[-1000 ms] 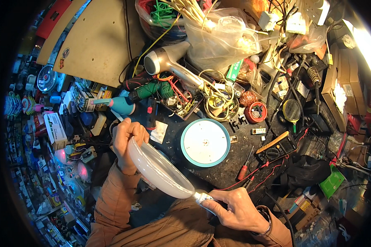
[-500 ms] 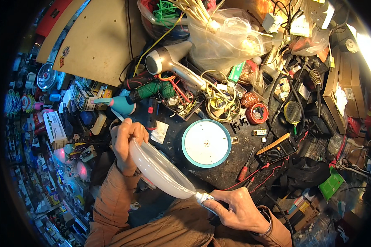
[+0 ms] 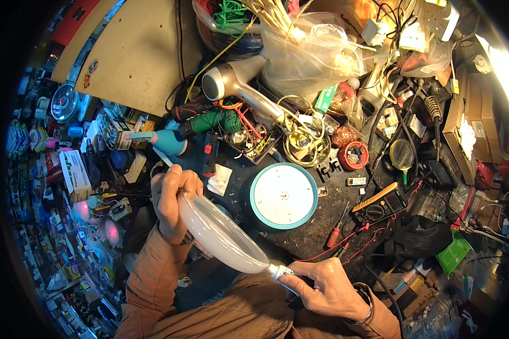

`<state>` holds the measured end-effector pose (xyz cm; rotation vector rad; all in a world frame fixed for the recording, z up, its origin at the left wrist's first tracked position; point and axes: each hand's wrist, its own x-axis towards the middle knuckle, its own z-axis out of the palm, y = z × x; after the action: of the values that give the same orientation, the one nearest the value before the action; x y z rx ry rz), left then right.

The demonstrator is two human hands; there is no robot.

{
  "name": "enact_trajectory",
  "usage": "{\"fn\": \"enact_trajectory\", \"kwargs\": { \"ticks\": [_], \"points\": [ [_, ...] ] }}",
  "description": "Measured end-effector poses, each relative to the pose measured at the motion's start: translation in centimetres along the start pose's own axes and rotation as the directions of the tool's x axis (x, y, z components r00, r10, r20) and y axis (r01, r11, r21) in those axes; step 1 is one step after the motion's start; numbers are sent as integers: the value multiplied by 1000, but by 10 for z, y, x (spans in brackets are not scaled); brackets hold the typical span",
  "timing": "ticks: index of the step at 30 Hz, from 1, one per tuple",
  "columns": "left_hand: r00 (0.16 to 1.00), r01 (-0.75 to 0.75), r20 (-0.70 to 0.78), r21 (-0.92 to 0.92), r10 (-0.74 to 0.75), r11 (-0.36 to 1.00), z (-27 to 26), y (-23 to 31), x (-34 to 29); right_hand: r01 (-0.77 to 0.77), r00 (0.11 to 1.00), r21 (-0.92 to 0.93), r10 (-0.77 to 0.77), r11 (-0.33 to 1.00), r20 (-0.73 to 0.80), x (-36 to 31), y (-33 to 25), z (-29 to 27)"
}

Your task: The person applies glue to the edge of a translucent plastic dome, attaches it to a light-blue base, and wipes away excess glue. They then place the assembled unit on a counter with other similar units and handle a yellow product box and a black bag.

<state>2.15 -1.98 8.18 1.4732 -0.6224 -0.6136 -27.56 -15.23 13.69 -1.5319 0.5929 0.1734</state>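
Fingers (image 3: 188, 182) of our left hand (image 3: 171, 202) are pressed together and curl over the upper-left edge of a white cover (image 3: 223, 243), gripping its rim; how our left thumb lies, we cannot tell. We hold the cover tilted, so it slopes down from our left fingers toward our right ones, with its open side turned up and to the right. In our right hand (image 3: 331, 288) we pinch a tube (image 3: 278, 272) between thumb and bent fingers, its tip pointing up and left from them at the cover's lower end. Whether tip and rim touch, we cannot tell.

Beyond the cover, to the right of our left fingers and farther out than our right ones, a blue-rimmed white disc (image 3: 284, 196) lies flat on the bench (image 3: 308, 238). Just right of our left fingertips is a paper scrap (image 3: 219, 179), and a teal bottle (image 3: 169, 143) lies just beyond them. Farther out we see a hair dryer (image 3: 240, 87). Near our right fingers, on their far side, lies a screwdriver (image 3: 333, 237); past it, farther to the right, are a multimeter (image 3: 382, 204) and a black bag (image 3: 424, 234).
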Motion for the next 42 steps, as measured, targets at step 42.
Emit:
{"fn": "enact_trajectory", "kwargs": {
  "ticks": [42],
  "points": [
    [966,-244,189,425,178,872,21,42,3,7,999,4,-7,1000,-34,-2,-2,-6]
  ]
}}
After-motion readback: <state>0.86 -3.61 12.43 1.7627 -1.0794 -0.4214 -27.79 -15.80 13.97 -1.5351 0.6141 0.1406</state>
